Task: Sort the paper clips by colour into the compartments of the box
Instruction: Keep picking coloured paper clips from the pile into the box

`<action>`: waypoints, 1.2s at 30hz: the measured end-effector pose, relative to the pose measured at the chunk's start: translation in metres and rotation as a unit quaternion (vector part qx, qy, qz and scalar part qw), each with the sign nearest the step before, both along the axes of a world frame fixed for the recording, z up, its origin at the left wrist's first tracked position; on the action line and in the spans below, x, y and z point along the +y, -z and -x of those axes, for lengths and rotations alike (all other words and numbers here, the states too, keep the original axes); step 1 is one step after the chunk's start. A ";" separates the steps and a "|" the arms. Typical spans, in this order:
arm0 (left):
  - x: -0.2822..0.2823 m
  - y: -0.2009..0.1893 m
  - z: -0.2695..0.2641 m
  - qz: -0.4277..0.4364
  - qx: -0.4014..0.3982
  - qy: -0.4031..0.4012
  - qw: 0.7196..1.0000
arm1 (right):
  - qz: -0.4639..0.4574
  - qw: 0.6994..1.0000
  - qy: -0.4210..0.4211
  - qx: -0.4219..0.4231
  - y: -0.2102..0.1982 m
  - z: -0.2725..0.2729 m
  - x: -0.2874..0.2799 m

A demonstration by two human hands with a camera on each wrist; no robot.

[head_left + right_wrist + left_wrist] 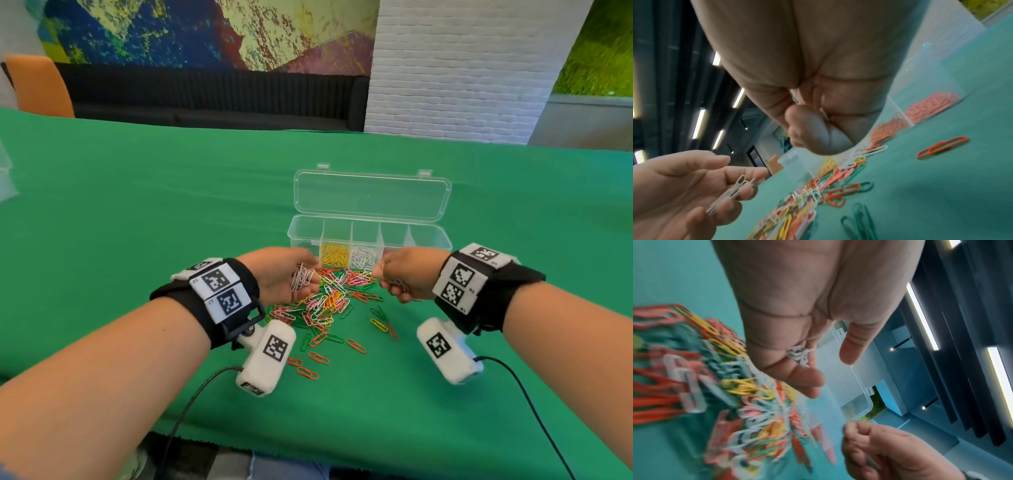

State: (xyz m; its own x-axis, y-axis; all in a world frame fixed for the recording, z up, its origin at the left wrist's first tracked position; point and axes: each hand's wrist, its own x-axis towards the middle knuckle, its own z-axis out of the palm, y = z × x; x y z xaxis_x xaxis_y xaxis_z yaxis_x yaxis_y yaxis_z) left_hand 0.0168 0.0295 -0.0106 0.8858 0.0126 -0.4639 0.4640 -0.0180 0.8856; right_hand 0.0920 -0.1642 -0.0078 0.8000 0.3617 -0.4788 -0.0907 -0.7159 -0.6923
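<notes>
Clear box (370,236) on green cloth (137,205), lid (371,195) thrown back behind it. Inside the box: yellow clips (334,254) in the second compartment from the left, white clips (363,256) in the next one rightward; orange and pink batches in further compartments, per the right wrist view. Mixed pile of paper clips (329,301) just in front of the box, a few red and green strays trailing nearer the body.

Left hand (287,274) palm up above the pile's left edge, fingers loosely spread, cradling a bundle of white clips (301,277).

Right hand (404,272) over the pile's right edge, close to the box front, fingers curled tight into the palm, a few pale clips (399,283) peeking from the fist; a sliver of one visible between thumb and finger in the right wrist view.

Both hands near each other, not touching.
</notes>
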 end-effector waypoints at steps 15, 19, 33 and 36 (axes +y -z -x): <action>-0.044 -0.041 -0.083 0.120 -0.017 -0.030 0.992 | -0.381 0.872 0.273 0.140 -0.039 -0.067 0.020; -0.054 -0.042 -0.105 0.096 -0.024 -0.036 0.994 | -0.382 0.864 0.287 0.162 -0.033 -0.081 0.026; -0.063 -0.032 -0.114 -0.014 -0.041 0.012 0.999 | -0.348 0.906 0.225 0.081 -0.021 -0.087 0.020; -0.058 -0.035 -0.098 -0.111 -0.104 0.023 0.988 | -0.323 0.928 0.186 0.011 -0.023 -0.073 0.008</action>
